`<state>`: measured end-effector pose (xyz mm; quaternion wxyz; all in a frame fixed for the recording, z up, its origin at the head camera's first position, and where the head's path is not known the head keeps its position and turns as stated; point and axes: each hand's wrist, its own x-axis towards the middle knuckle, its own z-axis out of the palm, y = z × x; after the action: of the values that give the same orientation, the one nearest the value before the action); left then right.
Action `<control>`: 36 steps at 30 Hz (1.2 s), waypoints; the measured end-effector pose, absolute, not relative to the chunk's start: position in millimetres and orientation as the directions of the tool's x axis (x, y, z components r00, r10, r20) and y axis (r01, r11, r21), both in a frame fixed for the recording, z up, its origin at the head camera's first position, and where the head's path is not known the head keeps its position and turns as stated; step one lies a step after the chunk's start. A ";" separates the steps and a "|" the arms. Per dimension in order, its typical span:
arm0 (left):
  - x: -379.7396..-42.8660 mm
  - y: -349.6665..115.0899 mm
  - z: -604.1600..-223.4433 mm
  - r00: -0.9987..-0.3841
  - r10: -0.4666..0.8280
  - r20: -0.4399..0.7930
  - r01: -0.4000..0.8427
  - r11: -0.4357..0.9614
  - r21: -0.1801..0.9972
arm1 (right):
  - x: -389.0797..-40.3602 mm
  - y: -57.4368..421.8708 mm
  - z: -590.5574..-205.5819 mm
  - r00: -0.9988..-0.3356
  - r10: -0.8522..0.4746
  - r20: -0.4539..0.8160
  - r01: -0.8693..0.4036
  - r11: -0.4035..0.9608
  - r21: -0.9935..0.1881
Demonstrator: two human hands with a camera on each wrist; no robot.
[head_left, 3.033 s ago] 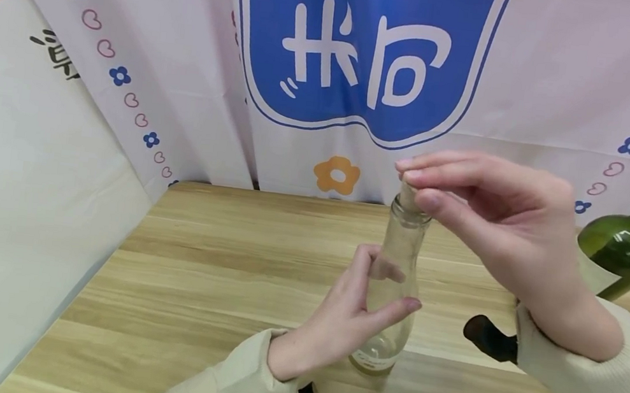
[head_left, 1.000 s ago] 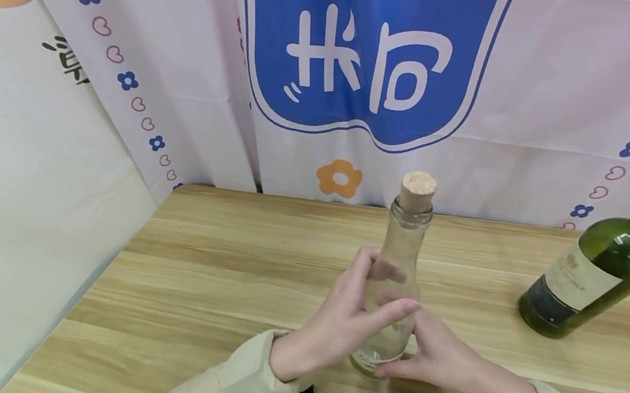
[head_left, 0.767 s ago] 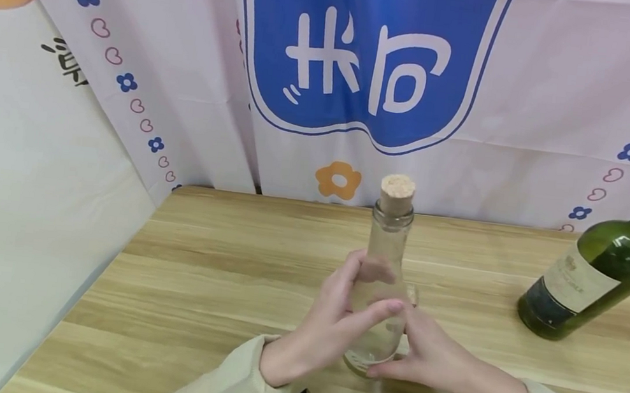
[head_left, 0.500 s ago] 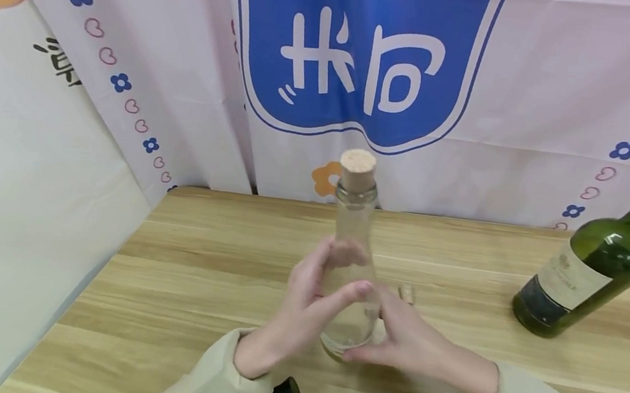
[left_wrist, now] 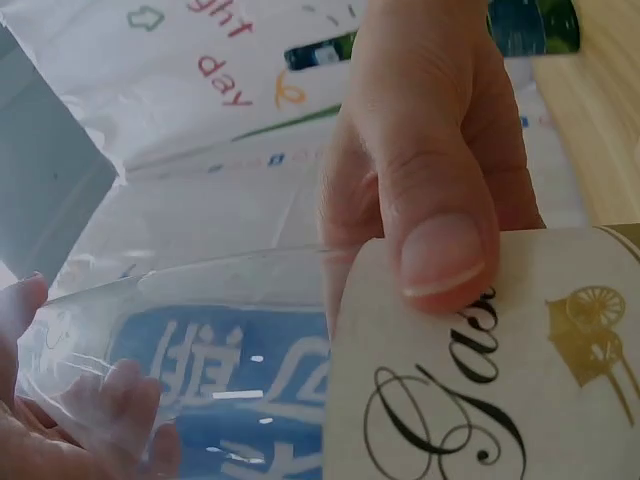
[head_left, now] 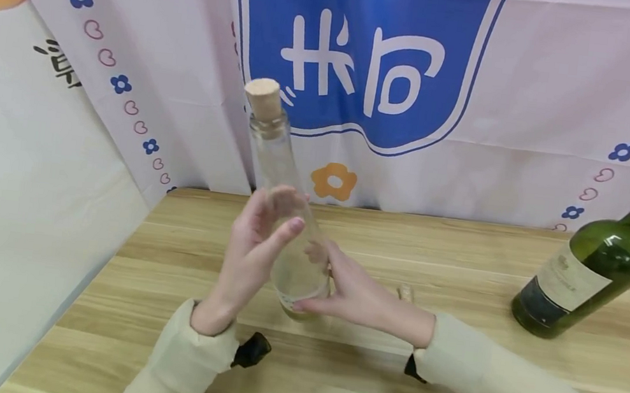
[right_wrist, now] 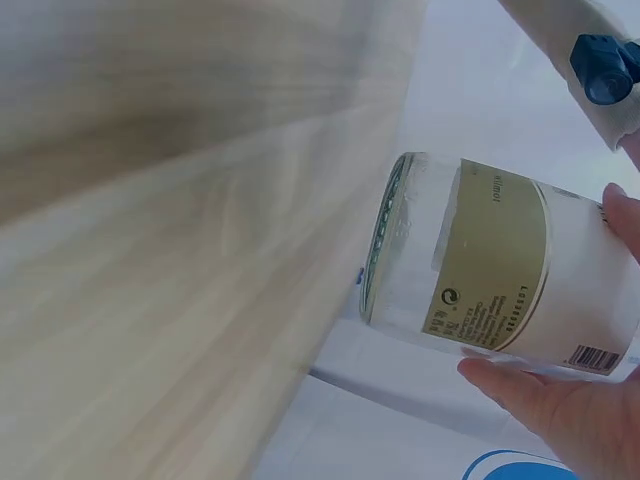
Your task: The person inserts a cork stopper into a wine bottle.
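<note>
A clear glass bottle (head_left: 301, 275) with a cork (head_left: 264, 98) in its mouth leans, neck toward the upper left. Around its middle my left hand (head_left: 239, 259) curls, thumb on the near side. Lower down, close to the base, my right hand (head_left: 359, 294) grips it with thumb and fingers. A cream label (left_wrist: 450, 390) with black script fills the right of the left wrist view, a thumb lying over its edge. In the right wrist view the gold back label (right_wrist: 495, 265) shows, and the base is off the wooden table.
On the right of the wooden table (head_left: 165, 309) stands a green wine bottle (head_left: 577, 275) with a cream label. A small cork (head_left: 405, 292) lies behind my right forearm. A printed curtain (head_left: 467, 174) hangs along the far edge.
My right hand came down from the cork to the bottle's lower part. Both hands then moved the bottle left and upward, tilting it left. The small cork behind came into view.
</note>
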<state>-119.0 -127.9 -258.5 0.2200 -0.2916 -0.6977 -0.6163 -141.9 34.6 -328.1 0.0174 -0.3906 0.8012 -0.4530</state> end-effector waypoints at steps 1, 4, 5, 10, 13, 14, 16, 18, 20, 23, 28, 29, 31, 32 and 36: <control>-120.7 -131.5 -257.2 -0.737 0.126 0.664 0.674 0.076 0.735 | -144.7 29.8 -327.0 -0.693 -0.641 0.330 -0.609 0.277 -0.743; -125.6 -141.6 -252.6 -0.750 0.096 0.654 0.661 0.098 0.744 | -153.0 15.1 -324.4 -0.689 -0.634 0.351 -0.613 0.252 -0.749; -127.6 -144.8 -251.3 -0.752 0.085 0.654 0.659 0.101 0.745 | -155.6 10.0 -323.5 -0.691 -0.630 0.355 -0.613 0.251 -0.749; -139.3 -159.4 -245.6 -0.735 0.013 0.678 0.676 0.098 0.730 | -167.3 -15.9 -318.8 -0.720 -0.590 0.365 -0.602 0.270 -0.752; -147.1 -169.3 -244.4 -0.719 -0.033 0.694 0.690 0.088 0.719 | -174.1 -32.8 -317.2 -0.757 -0.557 0.341 -0.573 0.314 -0.757; -149.8 -172.7 -244.4 -0.716 -0.046 0.697 0.692 0.088 0.716 | -176.7 -38.4 -316.9 -0.767 -0.547 0.334 -0.563 0.326 -0.759; -155.1 -179.6 -244.6 -0.716 -0.072 0.694 0.687 0.098 0.720 | -181.2 -48.7 -316.5 -0.787 -0.528 0.318 -0.545 0.356 -0.759; -160.1 -186.0 -245.2 -0.728 -0.101 0.678 0.670 0.103 0.735 | -185.9 -58.5 -316.7 -0.798 -0.516 0.312 -0.533 0.362 -0.765; -165.4 -191.9 -245.4 -0.734 -0.126 0.667 0.657 0.114 0.745 | -190.0 -67.2 -317.5 -0.807 -0.506 0.306 -0.518 0.357 -0.777; -173.3 -200.5 -246.4 -0.744 -0.149 0.652 0.638 0.131 0.759 | -195.7 -79.8 -320.2 -0.818 -0.495 0.293 -0.497 0.352 -0.793; -185.3 -212.7 -250.6 -0.760 -0.153 0.632 0.610 0.171 0.774 | -203.8 -96.6 -327.3 -0.840 -0.476 0.260 -0.446 0.334 -0.830; -187.5 -214.2 -251.9 -0.764 -0.151 0.628 0.604 0.176 0.777 | -205.6 -99.2 -329.4 -0.845 -0.470 0.254 -0.432 0.322 -0.842; -191.8 -217.3 -254.9 -0.769 -0.147 0.623 0.600 0.173 0.781 | -208.7 -104.2 -333.8 -0.857 -0.455 0.244 -0.407 0.303 -0.862; -193.9 -218.9 -256.5 -0.770 -0.146 0.621 0.599 0.169 0.783 | -210.0 -106.5 -336.2 -0.863 -0.447 0.237 -0.392 0.296 -0.871; -202.4 -226.1 -264.0 -0.772 -0.150 0.617 0.601 0.144 0.786 | -213.2 -114.0 -344.4 -0.882 -0.417 0.217 -0.350 0.274 -0.896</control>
<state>-202.4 -226.1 -264.0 0.2962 -0.1618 -0.6959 -0.6338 -213.2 -114.0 -344.4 0.0304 -0.2406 0.7975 -0.5524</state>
